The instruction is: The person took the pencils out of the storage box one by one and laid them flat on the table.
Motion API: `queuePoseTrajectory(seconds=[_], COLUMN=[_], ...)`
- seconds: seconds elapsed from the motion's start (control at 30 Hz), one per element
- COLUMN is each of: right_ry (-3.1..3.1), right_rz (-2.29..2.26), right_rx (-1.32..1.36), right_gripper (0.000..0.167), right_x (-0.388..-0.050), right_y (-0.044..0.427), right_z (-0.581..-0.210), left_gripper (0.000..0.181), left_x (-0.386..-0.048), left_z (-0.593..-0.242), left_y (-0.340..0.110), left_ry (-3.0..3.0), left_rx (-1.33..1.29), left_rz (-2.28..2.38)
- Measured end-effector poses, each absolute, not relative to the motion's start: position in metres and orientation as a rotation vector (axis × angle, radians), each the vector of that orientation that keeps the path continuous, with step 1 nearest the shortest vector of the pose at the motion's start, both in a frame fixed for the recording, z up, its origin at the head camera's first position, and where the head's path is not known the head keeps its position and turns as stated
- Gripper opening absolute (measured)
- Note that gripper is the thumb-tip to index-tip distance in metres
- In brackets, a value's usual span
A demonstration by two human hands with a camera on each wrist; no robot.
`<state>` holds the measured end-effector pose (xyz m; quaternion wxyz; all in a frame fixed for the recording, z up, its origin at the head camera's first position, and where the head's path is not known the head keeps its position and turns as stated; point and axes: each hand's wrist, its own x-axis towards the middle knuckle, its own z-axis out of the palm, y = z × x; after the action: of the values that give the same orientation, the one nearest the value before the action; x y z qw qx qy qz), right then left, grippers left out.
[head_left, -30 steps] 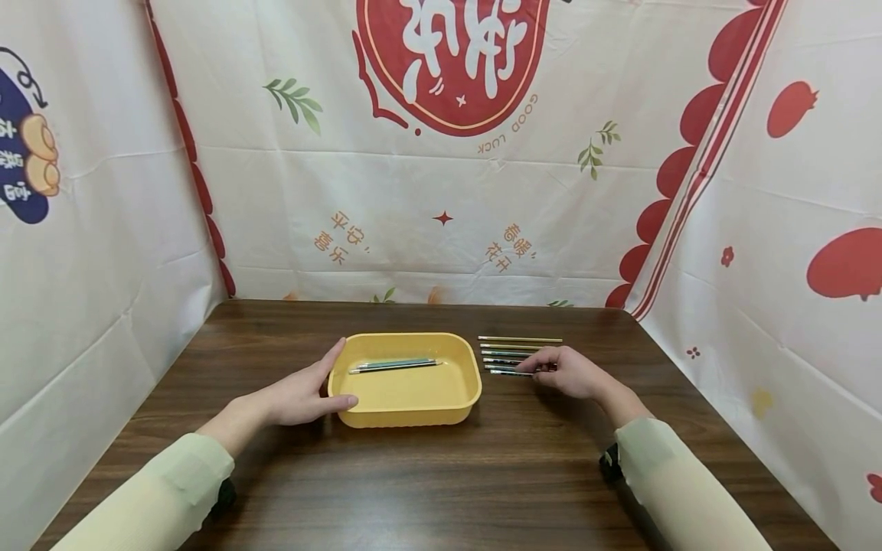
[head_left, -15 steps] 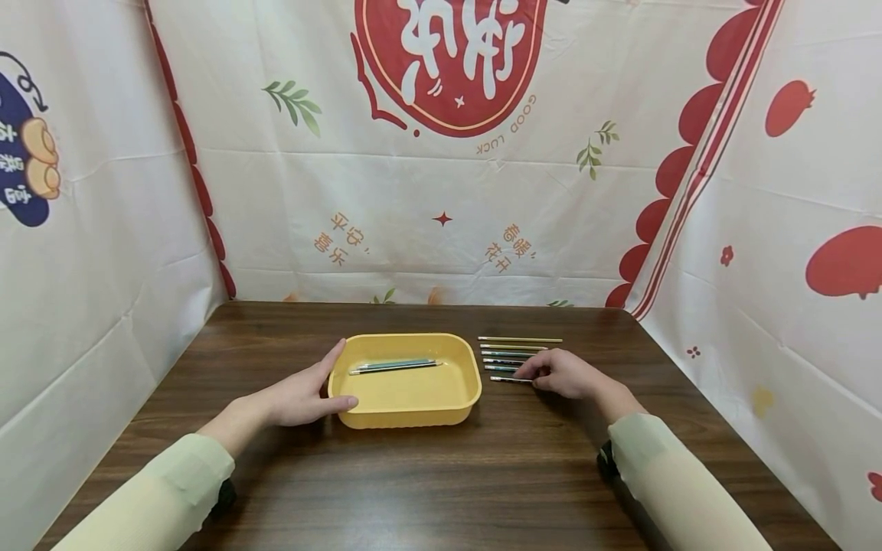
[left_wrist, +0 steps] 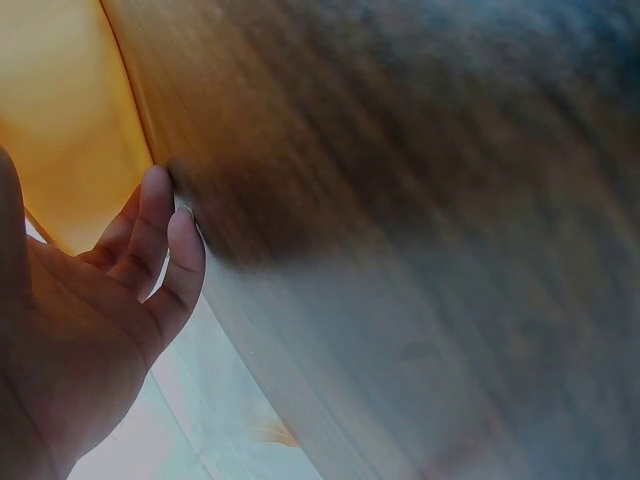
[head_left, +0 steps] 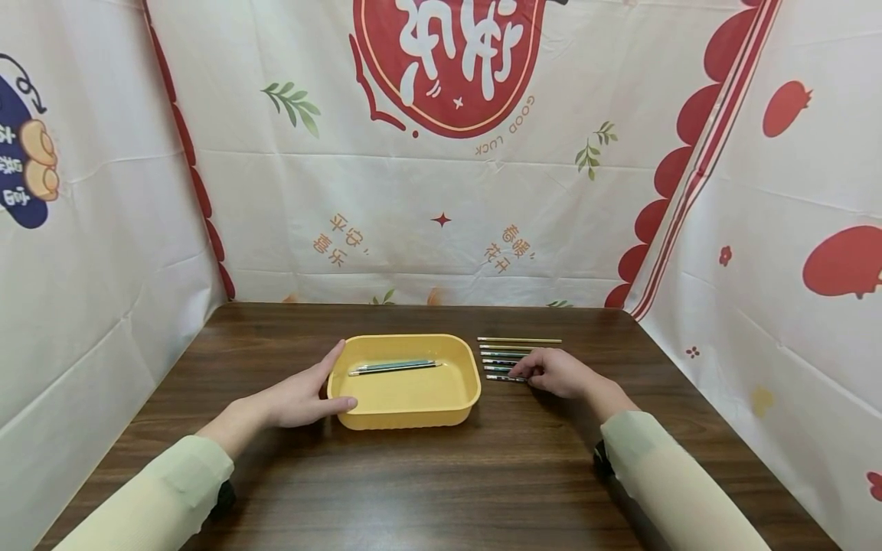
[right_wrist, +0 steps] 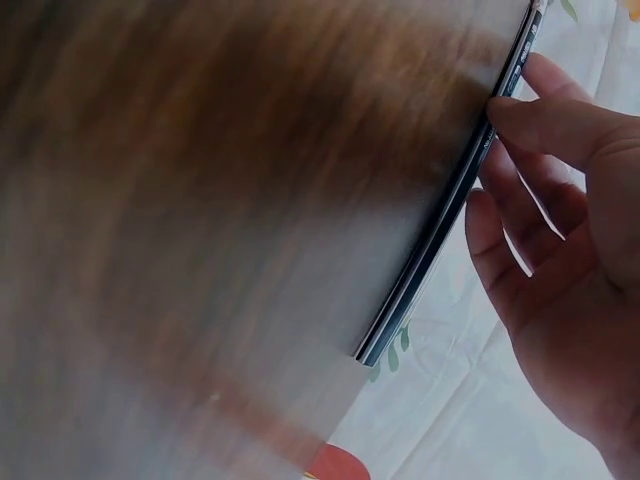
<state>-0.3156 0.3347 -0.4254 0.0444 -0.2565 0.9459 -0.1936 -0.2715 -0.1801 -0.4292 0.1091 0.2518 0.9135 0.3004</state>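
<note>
My left hand (head_left: 299, 396) lies at the left end of a yellow tray (head_left: 406, 418), thumb on the near rim and fingers along the side; the left wrist view shows fingertips against the yellow wall (left_wrist: 75, 110). Inside the tray lie a few pencils (head_left: 396, 367), side by side. Right of the tray, several pencils (head_left: 520, 340) lie in a row, roughly parallel. At the row's near edge my right hand (head_left: 561, 373) pinches a dark pencil (head_left: 498, 378). In the right wrist view, thumb and fingers of the hand (right_wrist: 570, 220) hold this dark pencil (right_wrist: 430, 235) along its length.
The brown wooden table (head_left: 413, 490) carries the tray and pencils. A white printed cloth (head_left: 441, 184) hangs behind the table and along both sides.
The near dark pencil first shifted toward the near edge, apart from the row, and has since moved slightly left with my right hand. My left hand and the tray have stayed in place.
</note>
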Motion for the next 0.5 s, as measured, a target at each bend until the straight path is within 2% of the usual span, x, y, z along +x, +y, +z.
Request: queuePoseTrajectory(seconds=[0.5], right_ry=[2.915], right_rz=[-0.564], right_rx=[-0.804], right_gripper=[0.038], right_x=[-0.316], right_y=[0.3357], right_z=[-0.4254], left_gripper=[0.115], left_x=[-0.2717], left_z=[-0.4288], left_y=[-0.1802], left_ry=[2.709], left_rx=[0.772], left_rz=[0.869])
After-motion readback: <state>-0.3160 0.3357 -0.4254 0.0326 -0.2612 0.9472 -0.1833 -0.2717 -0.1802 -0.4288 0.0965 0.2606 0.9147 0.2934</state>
